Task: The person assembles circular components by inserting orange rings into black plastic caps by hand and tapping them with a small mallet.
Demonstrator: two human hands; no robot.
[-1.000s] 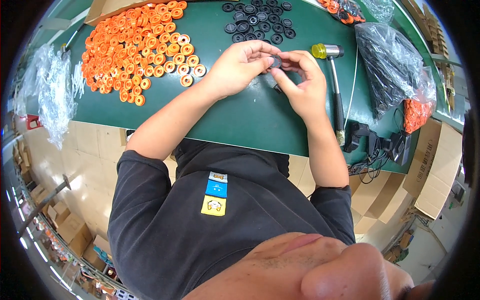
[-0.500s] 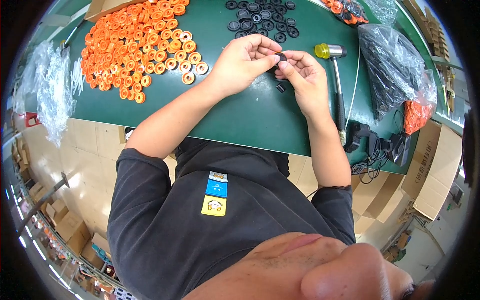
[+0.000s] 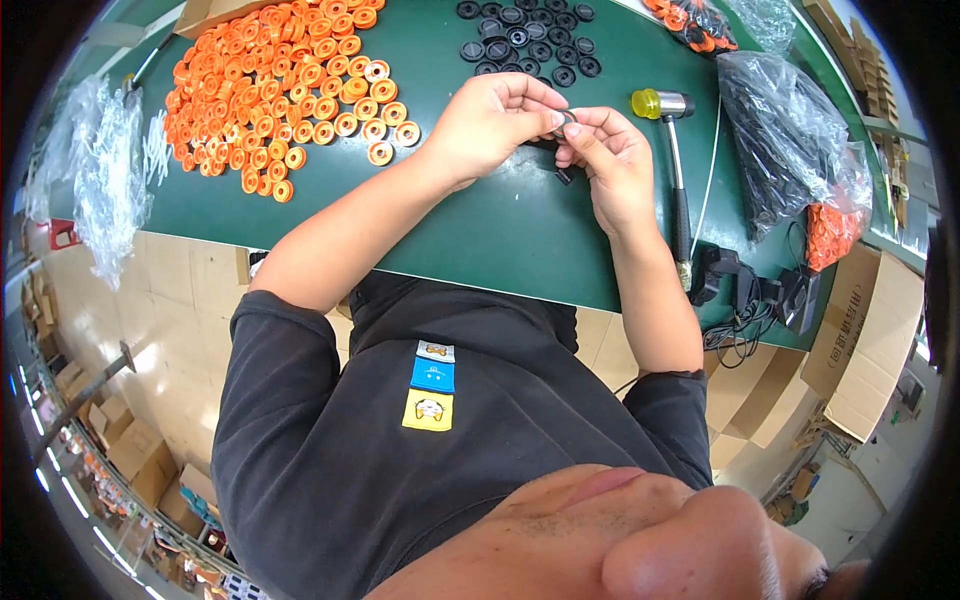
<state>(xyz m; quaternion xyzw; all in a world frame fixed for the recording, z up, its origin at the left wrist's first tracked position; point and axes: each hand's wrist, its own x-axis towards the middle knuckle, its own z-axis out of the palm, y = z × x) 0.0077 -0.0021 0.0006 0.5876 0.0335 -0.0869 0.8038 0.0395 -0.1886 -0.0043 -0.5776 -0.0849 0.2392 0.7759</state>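
My left hand [image 3: 484, 126] and my right hand [image 3: 614, 158] meet over the green table, their fingertips pinching a small round black disc [image 3: 568, 119] from both sides. The disc is tilted, and fingers cover much of it; whether another part is joined to it I cannot tell. A small black piece [image 3: 564, 176] lies just below the fingers. To the left of my hands spreads a big pile of orange grooved wheels [image 3: 262, 95]. Beyond them sits a group of black round discs [image 3: 530, 38] of similar size.
Right of my hands lies a mallet [image 3: 662, 104] with a yellow head end and black grip. Further right are a clear bag of black parts [image 3: 775, 135], a bag of orange parts [image 3: 832, 235], a black device with cables [image 3: 745, 285] and a cardboard box [image 3: 862, 335].
The disc between my fingertips has turned, and the orange edge that showed at its top is out of sight. My hands have stayed nearly in place.
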